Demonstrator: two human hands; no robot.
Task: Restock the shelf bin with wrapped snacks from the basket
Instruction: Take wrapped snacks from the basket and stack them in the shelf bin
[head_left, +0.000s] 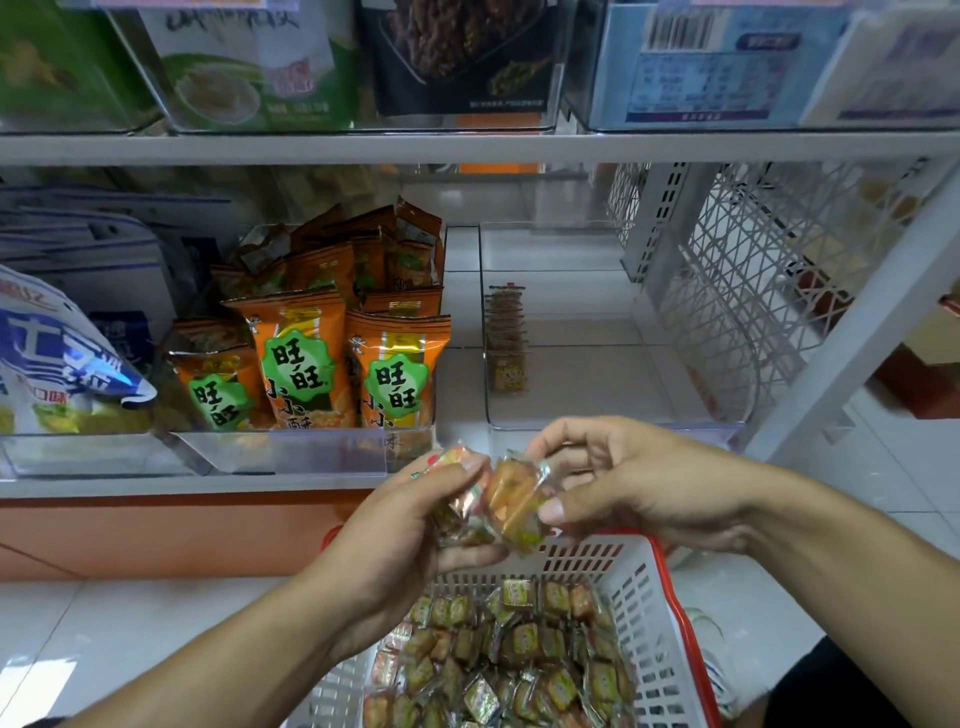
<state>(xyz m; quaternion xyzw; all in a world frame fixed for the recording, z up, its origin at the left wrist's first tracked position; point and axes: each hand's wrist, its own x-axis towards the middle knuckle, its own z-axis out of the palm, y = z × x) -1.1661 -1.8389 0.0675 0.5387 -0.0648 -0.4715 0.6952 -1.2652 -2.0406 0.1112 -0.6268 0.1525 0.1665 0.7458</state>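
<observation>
Snacks (519, 654) mostly in basket (644, 587), below bin (597, 410). Bin nearly bare: one short row (506, 338) along its left wall. Left hand (395, 540) and right hand (628, 478) each pinch wrapped pieces (511, 499) just before bin. Most restocking left.

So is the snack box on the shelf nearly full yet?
Not nearly. Done: one short row of snacks stands along the left wall of the clear bin. In hand: the left hand and right hand hold wrapped snacks. Left: the basket holds many more.
</observation>
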